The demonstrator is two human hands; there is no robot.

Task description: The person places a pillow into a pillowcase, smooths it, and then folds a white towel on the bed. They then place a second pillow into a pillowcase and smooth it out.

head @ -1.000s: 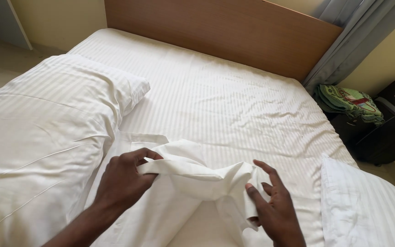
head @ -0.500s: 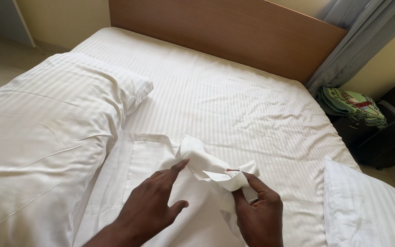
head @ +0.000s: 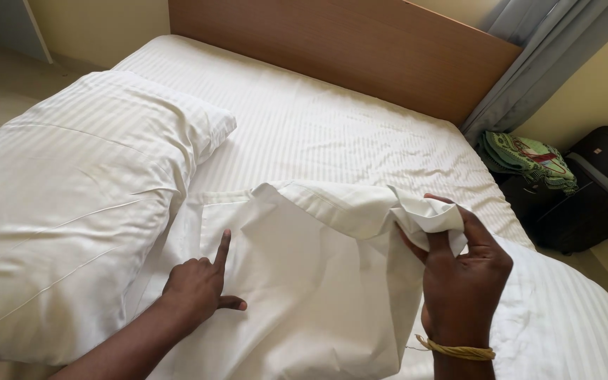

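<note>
A white pillowcase (head: 318,281) lies spread on the striped bed sheet in front of me. My right hand (head: 462,278) grips a bunched corner of the pillowcase and holds it raised above the bed. My left hand (head: 198,285) rests on the flat part of the same pillowcase, forefinger stretched out and the other fingers curled. A thin yellow band circles my right wrist.
A large white striped pillow (head: 72,197) lies at the left. Another pillow (head: 571,317) lies at the lower right. A wooden headboard (head: 346,53) backs the bed. Beside the bed stand a dark suitcase (head: 599,183) and folded green cloth (head: 526,158), under a grey curtain (head: 543,49).
Both hands held the bunched cloth together earlier. Now my right hand has pulled its corner to the right and my left hand has let go and pressed down on the spread cloth.
</note>
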